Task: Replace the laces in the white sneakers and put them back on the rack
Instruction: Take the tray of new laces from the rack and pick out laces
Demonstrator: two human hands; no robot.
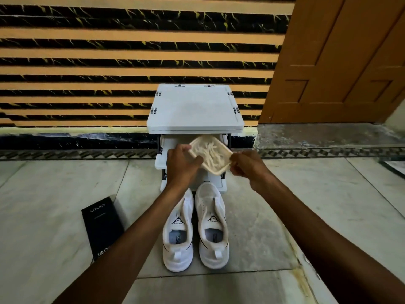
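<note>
Tiled floor (pixel 306 216), striped wall (pixel 109 51). White rack (pixel 195 106); white sneakers (pixel 210 207) on floor before it. Tray (pixel 215 171) of laces (pixel 211 150) held at rack front, left grip (pixel 180 165) and right grip (pixel 247 167) clasping its rim.

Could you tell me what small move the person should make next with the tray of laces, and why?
Probably set the tray down on the floor beside the white sneakers. The left hand and right hand both grip its rim, so neither is free to pick out the laces, and the sneakers stand just below, in front of the rack.
</note>
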